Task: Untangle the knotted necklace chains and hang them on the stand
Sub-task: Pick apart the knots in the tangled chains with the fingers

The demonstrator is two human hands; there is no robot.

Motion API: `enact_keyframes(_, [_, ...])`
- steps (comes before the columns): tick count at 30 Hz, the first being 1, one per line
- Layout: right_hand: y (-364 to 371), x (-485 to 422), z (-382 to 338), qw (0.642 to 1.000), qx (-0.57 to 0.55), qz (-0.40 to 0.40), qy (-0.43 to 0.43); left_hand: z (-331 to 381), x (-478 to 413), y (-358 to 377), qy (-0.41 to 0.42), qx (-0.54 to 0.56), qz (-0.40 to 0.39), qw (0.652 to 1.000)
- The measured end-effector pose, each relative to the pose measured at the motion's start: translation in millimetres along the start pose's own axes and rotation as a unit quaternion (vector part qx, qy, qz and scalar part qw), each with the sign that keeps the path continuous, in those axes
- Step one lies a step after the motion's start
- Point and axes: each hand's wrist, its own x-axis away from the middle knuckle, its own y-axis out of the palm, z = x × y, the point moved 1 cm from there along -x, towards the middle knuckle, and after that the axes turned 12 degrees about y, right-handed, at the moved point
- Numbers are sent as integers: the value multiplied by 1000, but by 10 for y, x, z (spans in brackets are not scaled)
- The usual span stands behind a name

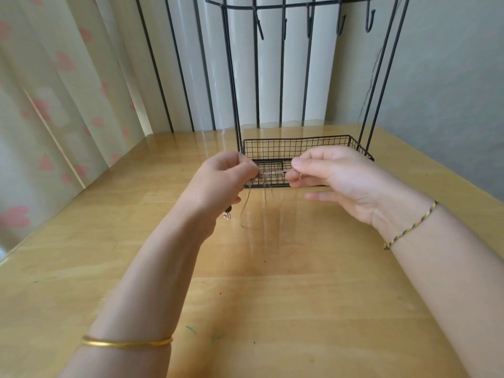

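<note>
I held the knotted necklace chains (pixel 272 173) stretched above the wooden counter (pixel 272 296). My left hand (pixel 223 173) pinched one end of the tangle, and my right hand (pixel 335 181) pinched the other between thumb and forefinger. Loose strands (pixel 246 203) drooped from the left pinch toward the wood, and a small pendant (pixel 227 215) dangled beside that hand. Just behind my hands stood the black wire stand (pixel 300 147), its basket partly hidden by my fingers and its hooks (pixel 368 20) high overhead. A heart-print curtain (pixel 54 77) hung to my left.
</note>
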Motion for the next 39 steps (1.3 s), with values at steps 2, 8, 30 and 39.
enact_keyframes(2, [-12, -4, 2, 1000, -11, 0, 2, -5, 1, 5, 8, 0, -4, 1000])
enact_keyframes(8, [7, -51, 30, 992, -115, -12, 59, 11, 5, 25, 3, 31, -12, 999])
enact_keyframes(30, [43, -72, 49, 900, -425, -43, 92, 17, -10, 52, 17, 46, 30, 998])
enact_keyframes(39, [78, -16, 95, 988, -136, -34, 63, 76, 5, 79, 9, 99, 30, 995])
